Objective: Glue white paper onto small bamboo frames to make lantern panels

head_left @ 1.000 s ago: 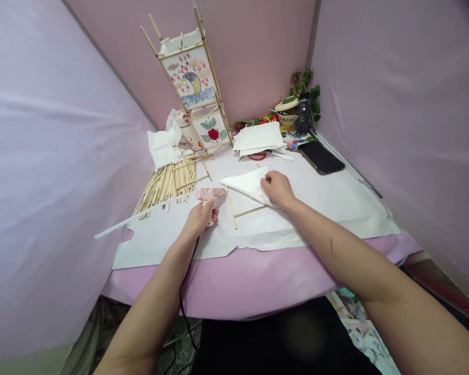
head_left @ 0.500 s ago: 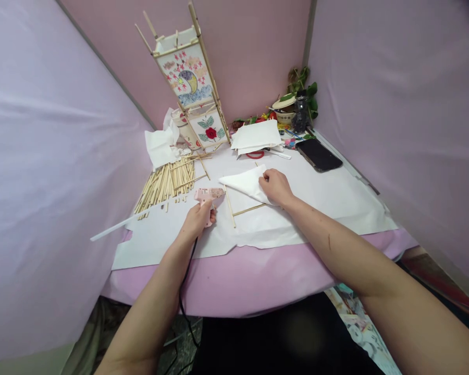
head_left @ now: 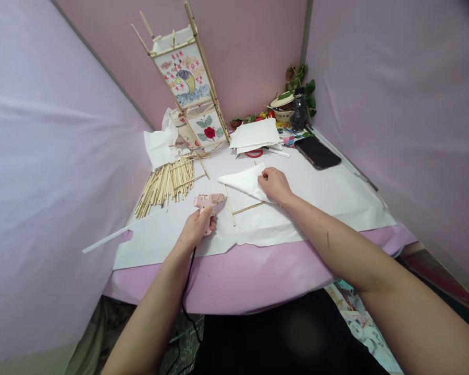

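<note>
My left hand [head_left: 197,224] is wrapped round the grip of a pink hot glue gun [head_left: 209,200], whose nozzle points right at a thin wooden stick [head_left: 229,204] of a small frame. Its black cord [head_left: 185,291] runs down along my forearm. My right hand [head_left: 274,185] rests closed on a folded white paper sheet [head_left: 244,181], which lies partly lifted over the stick frame; another stick [head_left: 249,209] crosses below it. All of this lies on a large white paper [head_left: 320,200] spread over the pink table [head_left: 254,278].
A heap of wooden sticks [head_left: 166,182] lies left. A painted stick-and-paper lantern [head_left: 187,83] leans at the back, with tissue [head_left: 158,147] beside it. A white paper stack [head_left: 255,135], a dark phone [head_left: 317,152], a plant [head_left: 301,91] and small clutter fill the far right corner.
The glue gun in my left hand has dropped slightly toward the near end of the stick. The view has drifted a little; my right hand stays on the paper.
</note>
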A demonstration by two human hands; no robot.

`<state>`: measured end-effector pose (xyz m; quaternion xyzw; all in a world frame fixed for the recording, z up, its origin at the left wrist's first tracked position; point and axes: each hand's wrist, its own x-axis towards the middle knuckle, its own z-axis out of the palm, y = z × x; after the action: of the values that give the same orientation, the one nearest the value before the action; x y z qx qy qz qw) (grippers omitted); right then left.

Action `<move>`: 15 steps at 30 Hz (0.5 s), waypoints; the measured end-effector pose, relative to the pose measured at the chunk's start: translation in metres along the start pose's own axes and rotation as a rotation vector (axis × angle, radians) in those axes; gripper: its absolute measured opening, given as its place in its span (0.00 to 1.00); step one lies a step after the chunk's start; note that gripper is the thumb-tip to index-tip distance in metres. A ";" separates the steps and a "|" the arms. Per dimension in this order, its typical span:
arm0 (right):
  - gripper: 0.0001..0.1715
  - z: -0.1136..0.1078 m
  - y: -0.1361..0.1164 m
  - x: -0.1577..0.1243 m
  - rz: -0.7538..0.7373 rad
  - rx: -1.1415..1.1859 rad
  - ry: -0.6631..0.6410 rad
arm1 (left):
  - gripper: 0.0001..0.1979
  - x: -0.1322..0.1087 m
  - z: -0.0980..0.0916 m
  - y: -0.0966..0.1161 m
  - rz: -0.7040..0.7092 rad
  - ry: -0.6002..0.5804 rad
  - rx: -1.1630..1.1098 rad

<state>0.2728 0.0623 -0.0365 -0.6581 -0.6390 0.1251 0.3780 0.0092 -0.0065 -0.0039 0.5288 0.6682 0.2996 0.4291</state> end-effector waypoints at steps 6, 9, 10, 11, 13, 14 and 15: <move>0.11 0.000 0.000 0.000 -0.011 -0.003 0.013 | 0.16 -0.003 0.000 0.004 0.008 -0.014 -0.007; 0.11 0.001 0.001 0.001 -0.010 -0.019 0.003 | 0.16 -0.003 0.000 0.004 -0.008 -0.009 0.000; 0.11 0.001 0.002 0.001 -0.010 -0.025 -0.002 | 0.16 -0.004 -0.001 0.003 -0.008 -0.009 0.006; 0.10 0.001 0.002 0.001 -0.009 -0.030 -0.006 | 0.17 -0.005 -0.001 0.003 -0.002 -0.014 0.016; 0.10 0.001 0.002 0.002 -0.010 -0.037 -0.009 | 0.17 -0.008 -0.002 0.003 0.016 -0.027 0.046; 0.10 0.001 0.002 0.002 -0.010 -0.039 -0.008 | 0.16 -0.011 -0.003 0.003 0.021 -0.030 0.059; 0.10 0.002 0.002 0.002 -0.010 -0.040 -0.007 | 0.16 -0.014 -0.003 0.003 0.021 -0.033 0.068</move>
<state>0.2738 0.0648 -0.0385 -0.6619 -0.6460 0.1129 0.3631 0.0086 -0.0191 0.0037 0.5550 0.6653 0.2724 0.4185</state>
